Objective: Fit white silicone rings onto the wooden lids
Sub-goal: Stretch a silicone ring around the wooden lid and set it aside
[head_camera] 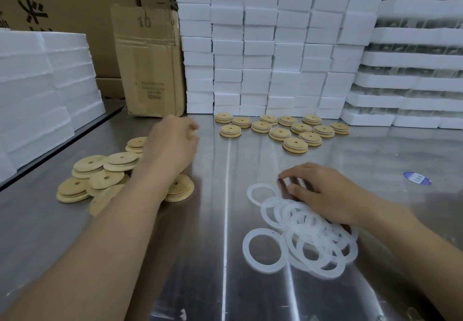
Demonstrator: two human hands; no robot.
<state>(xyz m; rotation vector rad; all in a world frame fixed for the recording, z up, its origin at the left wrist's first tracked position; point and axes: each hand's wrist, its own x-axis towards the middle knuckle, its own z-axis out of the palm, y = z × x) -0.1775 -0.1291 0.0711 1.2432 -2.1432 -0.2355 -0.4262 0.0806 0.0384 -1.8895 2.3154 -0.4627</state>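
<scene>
Over the desk's [213, 233] left side, left hand [172, 145] hovers on the loose wooden lids [95, 178]. Its fingers are curled but blurred, so can't tell if it holds one. Right hand [323, 190] lies flat, fingers spread, on the white silicone rings [308, 235] heaped front-right, gripping nothing. Tip: slide one ring clear first, since they overlap and look thin and floppy. Lids are pale discs with a centre hole. Laid-out lids [288, 130] near the far edge look ringed already.

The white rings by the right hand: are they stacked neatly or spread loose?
Spread loose: the white rings overlap in a flat, untidy heap on the table, beside the right hand.
</scene>
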